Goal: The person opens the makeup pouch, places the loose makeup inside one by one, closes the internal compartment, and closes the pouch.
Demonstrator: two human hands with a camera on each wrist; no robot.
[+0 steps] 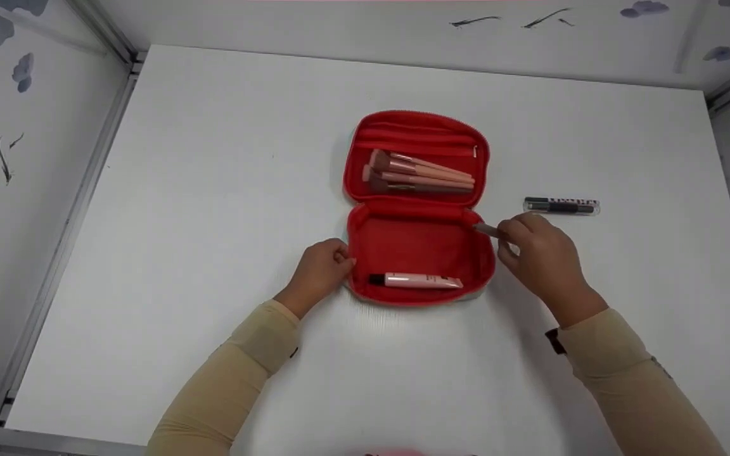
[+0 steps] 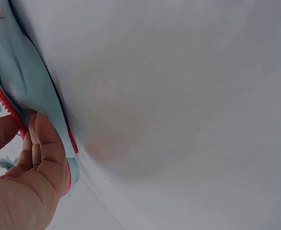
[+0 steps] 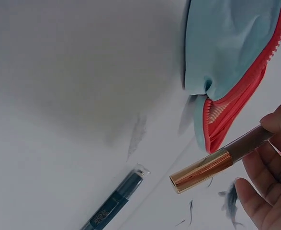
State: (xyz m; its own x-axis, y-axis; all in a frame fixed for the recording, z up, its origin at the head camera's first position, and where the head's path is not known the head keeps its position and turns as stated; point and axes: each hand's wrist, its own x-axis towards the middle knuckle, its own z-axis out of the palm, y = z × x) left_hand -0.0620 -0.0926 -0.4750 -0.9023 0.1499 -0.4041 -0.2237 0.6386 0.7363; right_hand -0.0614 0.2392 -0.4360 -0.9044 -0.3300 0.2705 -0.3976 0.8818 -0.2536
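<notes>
An open cosmetic bag (image 1: 421,244), red inside and light blue outside (image 3: 231,52), lies unfolded on the table. My left hand (image 1: 322,271) pinches its left rim; in the left wrist view, thumb and fingers (image 2: 49,139) close on the zipper edge. Between thumb and fingers of my right hand (image 1: 545,259) is a lip gloss tube (image 3: 205,167) with a gold end and a brownish body. Its tip overlaps the bag's right rim in the head view. A pink squeeze tube (image 1: 422,280) with a black cap lies along the front of the lower compartment.
Several makeup brushes (image 1: 422,174) lie in the bag's upper half, below a zipped pocket. Right of the bag, dark pen-shaped cosmetics (image 1: 561,206) with clear ends lie on the white table (image 1: 213,158). Panels with grey marks (image 1: 352,28) border the table.
</notes>
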